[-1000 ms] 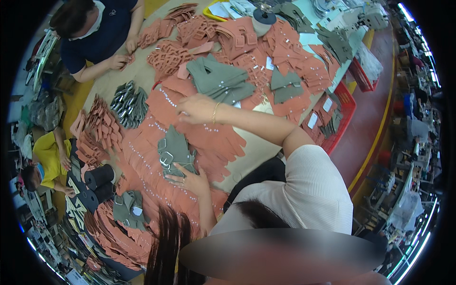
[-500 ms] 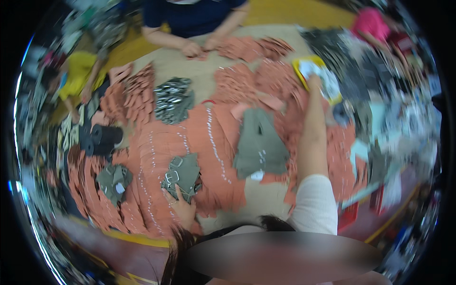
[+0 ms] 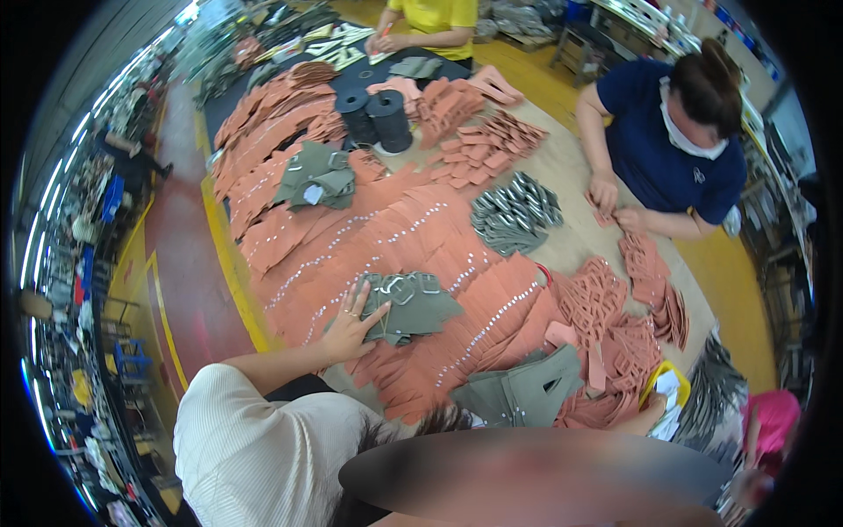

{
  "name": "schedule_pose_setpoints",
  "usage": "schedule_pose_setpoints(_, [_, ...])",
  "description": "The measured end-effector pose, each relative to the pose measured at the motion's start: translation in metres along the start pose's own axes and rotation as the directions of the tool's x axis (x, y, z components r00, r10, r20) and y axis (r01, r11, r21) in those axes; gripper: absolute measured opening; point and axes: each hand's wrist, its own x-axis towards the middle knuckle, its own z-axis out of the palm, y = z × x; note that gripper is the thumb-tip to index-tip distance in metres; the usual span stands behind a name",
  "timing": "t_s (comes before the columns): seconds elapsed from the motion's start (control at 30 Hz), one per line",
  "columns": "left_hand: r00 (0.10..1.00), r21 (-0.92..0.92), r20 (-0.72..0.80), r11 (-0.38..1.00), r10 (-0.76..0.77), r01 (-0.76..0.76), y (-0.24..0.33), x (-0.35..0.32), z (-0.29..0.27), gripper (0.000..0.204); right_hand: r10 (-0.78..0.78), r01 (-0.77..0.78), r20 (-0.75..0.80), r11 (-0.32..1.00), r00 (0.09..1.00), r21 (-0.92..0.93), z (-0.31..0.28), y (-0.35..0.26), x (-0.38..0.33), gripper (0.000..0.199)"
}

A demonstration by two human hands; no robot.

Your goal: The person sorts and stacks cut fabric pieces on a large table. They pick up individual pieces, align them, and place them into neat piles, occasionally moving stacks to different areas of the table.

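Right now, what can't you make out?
Head view: whether the right hand grips anything at the yellow tray; its fingers are too small and blurred.
Head view: most of the right arm, covered by the blurred oval.
Head view: whatever lies under the left hand on the green pieces; the hand hides it.
Head view: the head of the co-worker in yellow, cut off by the upper edge.

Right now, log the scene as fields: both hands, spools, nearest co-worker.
left_hand: left hand, fingers spread on green pieces with metal buckles
right_hand: right hand at yellow tray of white papers, grip unclear
spools: two black spools, upright
co-worker: person in navy, hands at small salmon piece
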Motion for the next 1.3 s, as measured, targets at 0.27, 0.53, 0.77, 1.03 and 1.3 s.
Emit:
schedule_pose_setpoints(0.27, [0.999,0.008,0.047,1.000,0.017,-0.017,-0.006,-0.056,0.009,0.081,0.233,-0.038,-0.249,0.797,0.940,0.602,-0.064,-0.023,-0.070,0.029])
schedule_pose_setpoints(0.53, [0.990,-0.004,0.140,1.000,0.012,-0.012,-0.018,-0.097,0.014,0.083,-0.225,0.526,-0.478,0.432,0.849,0.733,-0.205,-0.183,-0.255,0.035])
schedule_pose_setpoints(0.77, [0.984,-0.105,0.162,0.993,0.070,-0.053,-0.035,-0.121,0.008,0.085,-0.663,0.583,-0.286,0.280,0.692,0.762,-0.257,-0.299,-0.452,0.027])
schedule_pose_setpoints(1.03, [0.998,-0.213,0.059,0.977,-0.001,0.013,-0.068,-0.145,-0.001,0.084,-0.779,0.751,-0.263,0.363,0.569,0.551,-0.260,-0.346,-0.542,0.038])
schedule_pose_setpoints(1.3, [0.994,-0.289,-0.067,0.955,-0.086,0.063,-0.116,-0.161,0.000,0.085,-0.812,0.758,-0.220,0.356,0.540,0.547,-0.263,-0.355,-0.529,0.040])
